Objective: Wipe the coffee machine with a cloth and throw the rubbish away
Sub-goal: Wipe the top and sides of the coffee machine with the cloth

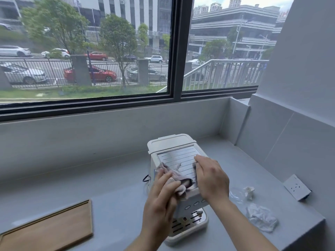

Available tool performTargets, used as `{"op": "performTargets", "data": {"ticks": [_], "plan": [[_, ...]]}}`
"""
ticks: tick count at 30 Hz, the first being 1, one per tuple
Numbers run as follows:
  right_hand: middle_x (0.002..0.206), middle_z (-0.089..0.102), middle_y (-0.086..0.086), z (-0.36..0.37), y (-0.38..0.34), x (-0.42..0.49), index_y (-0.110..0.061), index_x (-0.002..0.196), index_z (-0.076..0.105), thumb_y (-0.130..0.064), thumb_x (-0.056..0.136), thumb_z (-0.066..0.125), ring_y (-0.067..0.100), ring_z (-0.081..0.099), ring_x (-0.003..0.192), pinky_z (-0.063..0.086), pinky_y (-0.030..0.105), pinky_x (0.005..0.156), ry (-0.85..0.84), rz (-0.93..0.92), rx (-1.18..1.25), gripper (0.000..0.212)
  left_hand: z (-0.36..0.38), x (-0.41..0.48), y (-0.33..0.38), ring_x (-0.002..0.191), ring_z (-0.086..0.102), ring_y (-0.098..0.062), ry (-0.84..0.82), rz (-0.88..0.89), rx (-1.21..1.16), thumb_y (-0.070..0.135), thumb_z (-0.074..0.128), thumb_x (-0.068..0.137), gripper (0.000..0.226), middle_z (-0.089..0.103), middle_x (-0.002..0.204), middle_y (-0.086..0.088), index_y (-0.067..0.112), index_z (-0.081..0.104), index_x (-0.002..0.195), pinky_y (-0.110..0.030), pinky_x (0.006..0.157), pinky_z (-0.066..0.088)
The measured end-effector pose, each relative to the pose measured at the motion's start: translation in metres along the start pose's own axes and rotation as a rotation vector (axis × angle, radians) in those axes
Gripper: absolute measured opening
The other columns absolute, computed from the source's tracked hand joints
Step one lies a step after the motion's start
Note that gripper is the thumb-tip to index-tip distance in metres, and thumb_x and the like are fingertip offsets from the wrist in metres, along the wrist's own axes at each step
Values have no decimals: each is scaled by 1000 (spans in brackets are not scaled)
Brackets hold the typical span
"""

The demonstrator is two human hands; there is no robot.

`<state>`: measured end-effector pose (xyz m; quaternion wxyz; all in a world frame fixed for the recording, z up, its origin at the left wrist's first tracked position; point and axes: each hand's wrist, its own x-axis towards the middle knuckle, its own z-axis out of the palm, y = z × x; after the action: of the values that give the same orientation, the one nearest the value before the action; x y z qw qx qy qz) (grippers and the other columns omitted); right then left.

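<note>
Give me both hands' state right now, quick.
Left hand: closed on the cloth, on top of the coffee machine.
Right hand: open, flat on the machine's top, its edge touching the cloth.

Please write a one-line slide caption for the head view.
Both hands, left hand and right hand, press a cloth onto the coffee machine.
</note>
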<state>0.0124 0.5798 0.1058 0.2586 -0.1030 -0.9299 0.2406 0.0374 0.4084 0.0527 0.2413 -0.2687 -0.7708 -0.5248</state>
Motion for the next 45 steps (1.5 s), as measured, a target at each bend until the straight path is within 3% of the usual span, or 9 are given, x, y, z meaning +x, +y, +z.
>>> {"op": "performTargets", "data": {"ticks": [7, 18, 25, 28, 30, 33, 36, 41, 45], "plan": [[103, 66, -11, -8, 4, 0, -31, 100, 64, -38, 102, 38, 17, 55, 107, 41, 33, 76, -95, -1, 94, 27, -3, 41, -2, 141, 30, -2, 41, -251, -8, 7, 47, 93, 32, 48, 143, 4, 20, 69, 112, -49, 115, 30], [129, 63, -10, -30, 28, -31, -25, 118, 68, -35, 100, 42, 5, 52, 127, 40, 29, 106, -1, -20, 828, 33, 43, -1, 71, 126, 54, -32, -254, 294, 726, 15, 57, 89, 24, 65, 127, -8, 16, 66, 111, -47, 106, 42], [149, 45, -13, -18, 45, -89, -45, 140, 45, -64, 85, 59, 11, 39, 140, 39, 30, 111, -30, 99, 1092, 60, 63, 55, 115, 112, 60, -16, -227, -498, -60, 30, 54, 89, 32, 68, 118, 1, 27, 63, 120, -36, 101, 45], [156, 26, -22, -17, 39, -78, -45, 145, 36, -73, 69, 70, 1, 25, 141, 28, 26, 114, 1, 67, 800, 88, 56, 67, 124, 99, 71, -17, -351, -848, -873, 36, 53, 89, 31, 73, 109, -5, 26, 72, 110, -30, 82, 57], [149, 35, -24, -19, 42, -66, -43, 138, 49, -66, 74, 70, 5, 29, 126, 30, 19, 105, 78, 25, 541, 71, 37, 70, 116, 98, 69, -5, -380, -766, -974, 26, 45, 95, 32, 74, 109, 2, 25, 77, 99, -21, 82, 54], [119, 57, -15, -17, 53, -46, -35, 118, 65, -51, 84, 67, 14, 42, 106, 36, 25, 93, 172, -40, 377, 37, 11, 69, 76, 115, 58, -4, -150, -406, -199, 12, 57, 87, 31, 65, 124, 6, 26, 68, 113, -28, 103, 44], [106, 66, 0, -16, 68, -15, -21, 104, 71, -32, 89, 68, 18, 56, 95, 42, 28, 85, 128, 111, 459, 20, 2, 64, 42, 126, 48, -14, -331, -146, 384, 27, 55, 94, 35, 54, 134, 4, 21, 58, 128, -28, 105, 37], [128, 64, 5, -23, 76, 31, -21, 119, 69, -25, 95, 62, 18, 60, 115, 46, 38, 105, -117, 373, 742, 25, 14, 62, 28, 140, 25, -21, -507, -75, 726, 53, 31, 96, 51, 34, 151, -2, 28, 41, 140, -41, 121, 9], [112, 72, -12, -24, 67, -4, -35, 113, 68, -67, 84, 61, 6, 65, 106, 51, 34, 96, -226, 262, 865, 43, 16, 57, 24, 148, 16, -20, -502, -47, 804, 56, 25, 97, 58, 26, 159, -4, 30, 32, 148, -40, 122, 3]]}}
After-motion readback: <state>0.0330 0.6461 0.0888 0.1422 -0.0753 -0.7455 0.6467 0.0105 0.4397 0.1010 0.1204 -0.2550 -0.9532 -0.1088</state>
